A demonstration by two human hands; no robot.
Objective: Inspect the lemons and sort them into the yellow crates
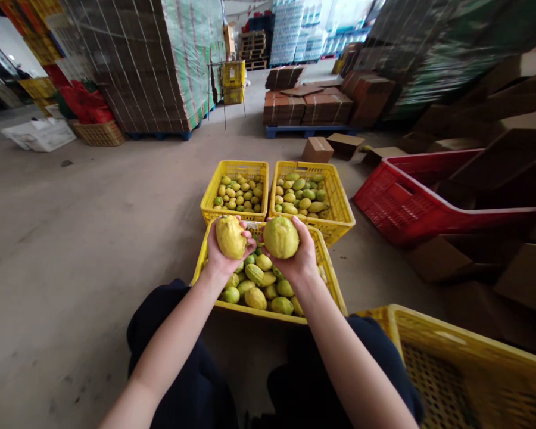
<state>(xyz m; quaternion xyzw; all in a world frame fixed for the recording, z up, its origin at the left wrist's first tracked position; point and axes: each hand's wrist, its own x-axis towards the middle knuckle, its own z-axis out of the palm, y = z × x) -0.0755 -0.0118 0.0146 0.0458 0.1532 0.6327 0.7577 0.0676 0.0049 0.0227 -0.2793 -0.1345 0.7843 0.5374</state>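
My left hand (226,253) is wrapped round a knobbly yellow fruit (231,236) that looks like a citron or large lemon. In my right hand (304,253) rests a rounder, ribbed yellow-green fruit (281,237) of the same sort. Both are held side by side above a yellow plastic crate (250,311) between my knees. Many yellow and green fruits (255,298) lie in that crate, partly hidden by my hands and forearms. Just beyond it stand a left yellow crate (206,199) and a right yellow crate (340,205), each with smaller-looking fruit inside.
To my right are a yellow crate (473,344) and a red crate (397,205) with cardboard boxes (524,268) around it. Ahead, flattened cardboard bundles (306,108) sit on a blue pallet (295,131). A tall wrapped stack (138,65) stands at the left.
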